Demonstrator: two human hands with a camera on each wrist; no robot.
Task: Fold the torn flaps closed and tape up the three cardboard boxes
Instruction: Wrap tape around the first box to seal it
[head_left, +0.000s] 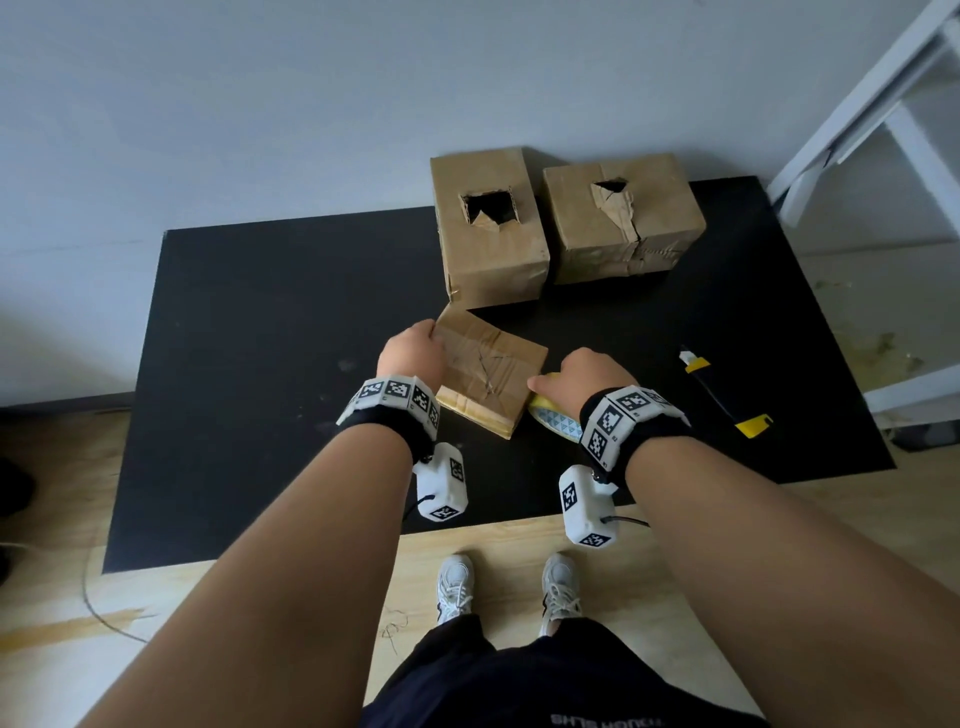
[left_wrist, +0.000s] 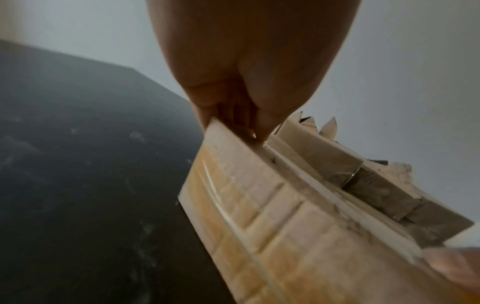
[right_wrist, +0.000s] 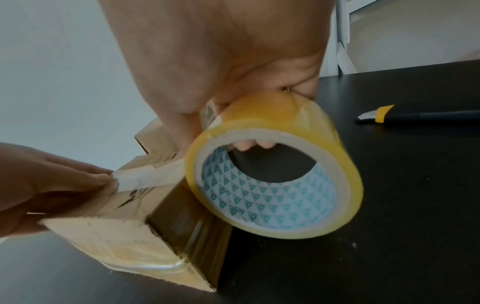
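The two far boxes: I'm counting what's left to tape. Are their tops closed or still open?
Open. The left box and right box each show a ragged dark hole on top, with no fresh tape across.

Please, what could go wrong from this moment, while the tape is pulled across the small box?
1. The left hand pins only the strip's end at the edge of the small box; a hard pull by the right hand on the tape roll may peel it loose.
2. The stretched strip may twist and stick to itself.
3. The utility knife lies close on the right hand's side, its blade tip seemingly exposed; reaching blindly risks a cut.
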